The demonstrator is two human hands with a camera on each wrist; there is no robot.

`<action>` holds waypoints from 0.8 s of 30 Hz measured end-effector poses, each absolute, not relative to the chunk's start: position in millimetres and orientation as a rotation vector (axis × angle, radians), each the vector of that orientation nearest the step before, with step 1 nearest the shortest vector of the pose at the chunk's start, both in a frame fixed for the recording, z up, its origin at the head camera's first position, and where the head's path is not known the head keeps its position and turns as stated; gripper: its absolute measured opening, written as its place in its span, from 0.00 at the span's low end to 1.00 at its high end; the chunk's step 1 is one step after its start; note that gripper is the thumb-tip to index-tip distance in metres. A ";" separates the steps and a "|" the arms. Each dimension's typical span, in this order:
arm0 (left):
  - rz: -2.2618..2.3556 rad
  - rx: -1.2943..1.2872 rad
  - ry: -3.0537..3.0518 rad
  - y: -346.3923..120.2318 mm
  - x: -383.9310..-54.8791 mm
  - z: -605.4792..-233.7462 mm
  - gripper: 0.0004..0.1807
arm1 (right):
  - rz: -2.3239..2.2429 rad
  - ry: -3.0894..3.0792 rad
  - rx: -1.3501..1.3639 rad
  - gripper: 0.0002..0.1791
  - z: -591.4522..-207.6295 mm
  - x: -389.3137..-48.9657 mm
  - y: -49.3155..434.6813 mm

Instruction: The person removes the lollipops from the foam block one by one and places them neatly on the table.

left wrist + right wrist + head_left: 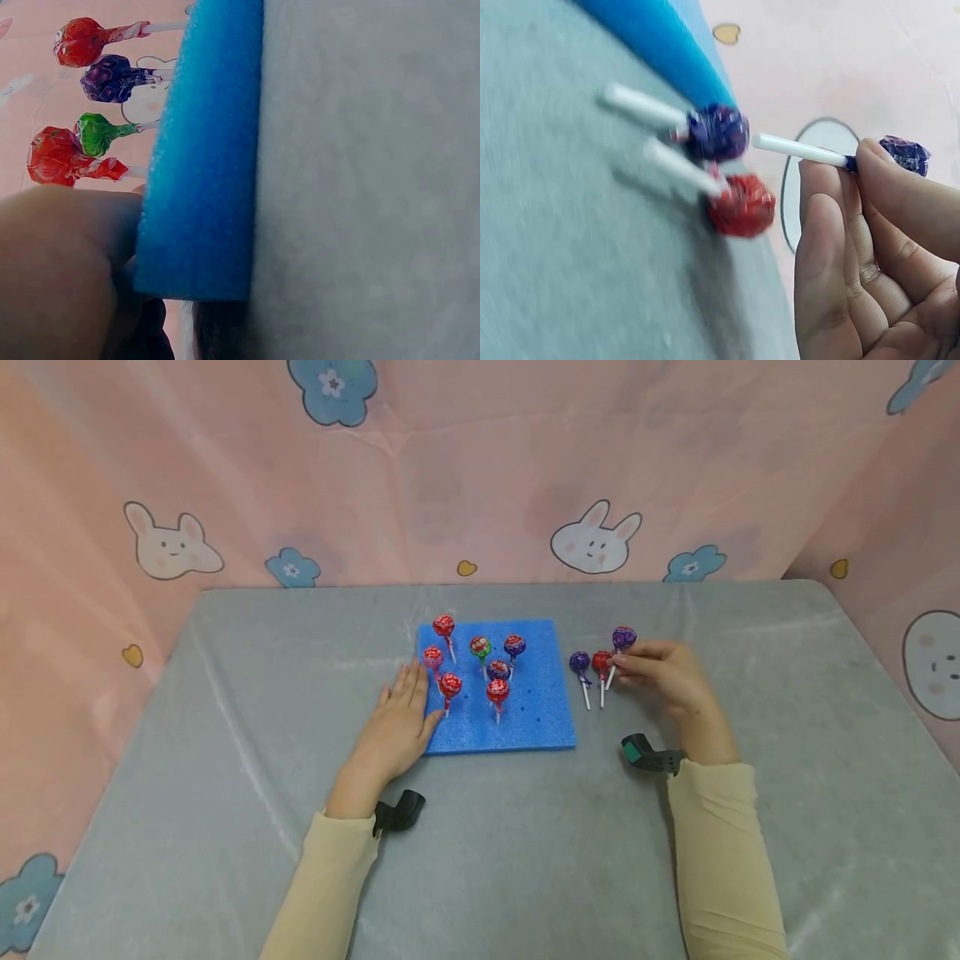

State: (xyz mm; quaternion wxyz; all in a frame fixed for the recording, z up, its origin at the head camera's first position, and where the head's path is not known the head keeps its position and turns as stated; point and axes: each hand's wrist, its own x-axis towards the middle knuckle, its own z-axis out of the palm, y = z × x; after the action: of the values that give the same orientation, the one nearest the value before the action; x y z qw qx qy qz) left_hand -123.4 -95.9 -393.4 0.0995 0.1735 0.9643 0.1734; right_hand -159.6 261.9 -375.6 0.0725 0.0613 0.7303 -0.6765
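My right hand (667,681) pinches a purple-wrapped lollipop (904,155) between thumb and fingers, its white stick pointing away from the palm. Just left of that hand, a purple lollipop (579,662) and a red lollipop (601,662) lie on the table. My left hand (396,722) rests with straight fingers along the left edge of a blue foam board (525,735). Several wrapped lollipops stand upright in the board by their sticks, among them a green one (480,647) and a red one (497,691). In the left wrist view the fingertips are hidden behind the foam.
Small dark holes (528,691) show in the right part of the board. The grey table (525,860) ends at the back against a pink curtain (450,485) printed with rabbits and flowers. A black wrist camera mount (401,811) sticks out beside the left wrist, another (648,755) beside the right.
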 end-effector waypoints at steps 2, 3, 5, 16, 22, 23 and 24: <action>0.516 0.516 2.851 -95.8 -122.9 -393.9 0.37 | -2.021 2.190 0.199 0.11 -376.7 -158.8 267.0; 0.519 0.518 2.851 -95.9 -122.8 -394.1 0.37 | -2.023 2.179 0.204 0.12 -377.2 -158.6 269.1; 0.520 0.519 2.850 -95.8 -122.9 -394.4 0.36 | -2.030 2.158 0.213 0.13 -377.8 -158.3 272.2; 0.525 0.514 2.852 -95.9 -124.1 -394.9 0.37 | -1.919 2.117 0.372 0.12 -383.2 -158.8 279.0; 0.521 0.511 2.844 -96.0 -124.0 -394.1 0.37 | -1.861 2.123 0.380 0.13 -386.0 -159.3 281.4; 0.519 0.507 2.841 -96.0 -124.1 -393.9 0.37 | -1.852 2.125 0.381 0.14 -386.0 -159.3 281.6; 0.516 0.504 2.839 -96.0 -124.3 -393.9 0.37 | -1.846 2.126 0.383 0.14 -385.9 -159.4 281.7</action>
State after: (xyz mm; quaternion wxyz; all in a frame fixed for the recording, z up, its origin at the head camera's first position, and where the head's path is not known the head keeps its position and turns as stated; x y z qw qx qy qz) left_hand -124.3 -96.0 -393.9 0.1059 0.1710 0.9637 0.1753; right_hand -159.4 281.7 -385.9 0.1496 0.1333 0.7397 -0.6424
